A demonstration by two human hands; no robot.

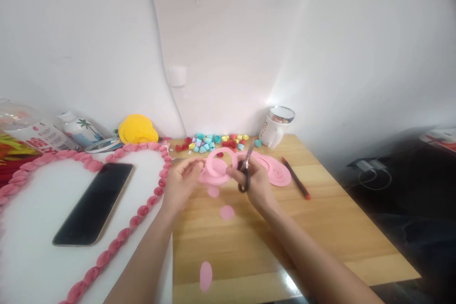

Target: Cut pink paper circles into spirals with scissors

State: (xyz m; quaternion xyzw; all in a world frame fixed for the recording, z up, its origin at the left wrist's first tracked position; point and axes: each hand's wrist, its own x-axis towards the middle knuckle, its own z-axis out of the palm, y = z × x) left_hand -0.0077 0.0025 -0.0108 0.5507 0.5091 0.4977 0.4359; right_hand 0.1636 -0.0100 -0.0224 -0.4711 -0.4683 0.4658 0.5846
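A curling pink paper spiral (pixel 221 151) hangs between my two hands above the wooden table. My left hand (pixel 183 180) is closed, its fingertips pinching the paper's left side. My right hand (pixel 259 183) has black-handled scissors (pixel 245 171) looped on its fingers, blades pointing up and away from the paper. Its thumb reaches to the right edge of the spiral. Behind that hand lie more pink paper spirals (pixel 280 172), flat on the table. Small pink paper ovals (pixel 227 212) lie below and in front of my hands.
Left, a white board (pixel 142 266) bears a heart outline of pink paper rosettes (pixel 124 234) and a black phone (pixel 94 204). Along the wall are coloured paper rolls (pixel 206 145), a white mug (pixel 275 128), yellow paper (pixel 137 128) and bottles (pixel 80 128). A dark pen (pixel 296 179) lies right.
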